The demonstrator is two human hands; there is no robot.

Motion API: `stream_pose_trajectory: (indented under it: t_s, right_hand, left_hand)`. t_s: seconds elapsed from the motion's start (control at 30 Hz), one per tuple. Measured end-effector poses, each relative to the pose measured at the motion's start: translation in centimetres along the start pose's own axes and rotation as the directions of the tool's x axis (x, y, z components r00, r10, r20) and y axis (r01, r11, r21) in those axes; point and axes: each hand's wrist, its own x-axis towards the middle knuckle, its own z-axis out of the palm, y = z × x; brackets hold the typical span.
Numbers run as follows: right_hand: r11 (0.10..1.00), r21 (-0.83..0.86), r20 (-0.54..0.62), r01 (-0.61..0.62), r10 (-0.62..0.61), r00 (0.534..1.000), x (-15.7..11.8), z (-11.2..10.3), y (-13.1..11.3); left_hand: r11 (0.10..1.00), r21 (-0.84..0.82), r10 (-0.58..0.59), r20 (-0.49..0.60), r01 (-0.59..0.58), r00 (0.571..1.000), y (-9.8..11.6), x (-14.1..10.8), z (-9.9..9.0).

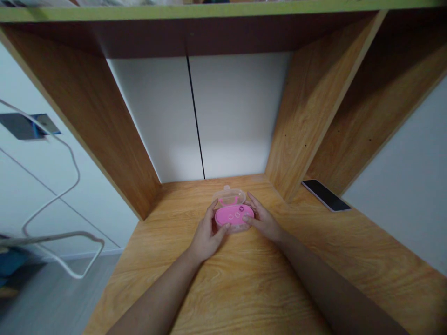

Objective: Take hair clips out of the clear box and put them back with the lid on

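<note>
at the near edge of the view, the bare left forearm (157, 298) and right forearm (335, 286) extend over a wood-grain desktop (240, 293) and converge toward its centre. the left hand (206, 234) is partly closed in a grip on the left end of a pink oval plastic case (233, 217), with its fingers (211, 215) curved around the left side and its thumb (223, 227) along the near edge. the right hand (264, 222) grips the opposite end, with its fingers (252, 201) at the far right edge and its thumb (247, 218) resting on the pink top. the case lies near the centre of the desktop, toward the far end, between both hands. small raised rings (237, 214) mark its pink top. a transparent oval section (228, 197) with small pink parts (220, 201) inside adjoins the far side of the pink section.

to the right, well apart from the hands, a black smartphone (325, 195) lies flat on the desktop beside the right side panel (296, 130). to the left, a white cable (52, 186) hangs in loops beyond the left side panel (87, 130), above a grey floor (52, 288). at the far end stands a white back panel (157, 116) divided by a black vertical seam (195, 116). a green-edged shelf (174, 14) spans the top of the view.
</note>
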Motion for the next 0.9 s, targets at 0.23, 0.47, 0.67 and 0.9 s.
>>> stream_pose_trajectory:
  t_s: [0.23,0.47,0.67,0.9]
  right_hand:
    - [0.993,0.049,0.041,0.105,-0.107,0.993,0.1,0.0,-1.6]
    - [0.998,0.064,0.015,0.028,-0.029,0.999,-0.5,0.5,-2.9]
    - [0.998,-0.009,-0.004,0.061,-0.061,0.998,-0.2,0.2,-3.0]
    - [0.953,-0.222,0.025,0.206,-0.206,0.978,0.1,-0.7,-2.2]
  left_hand:
    - [0.994,-0.094,-0.045,0.016,0.047,0.999,0.0,0.0,0.3]
    - [0.997,-0.052,-0.049,0.007,0.049,0.999,-0.1,-0.1,0.3]
    - [0.993,-0.101,-0.053,0.018,0.054,0.998,-0.4,0.0,0.5]
    - [0.999,-0.008,-0.030,0.035,0.031,0.999,-0.3,0.1,0.3]
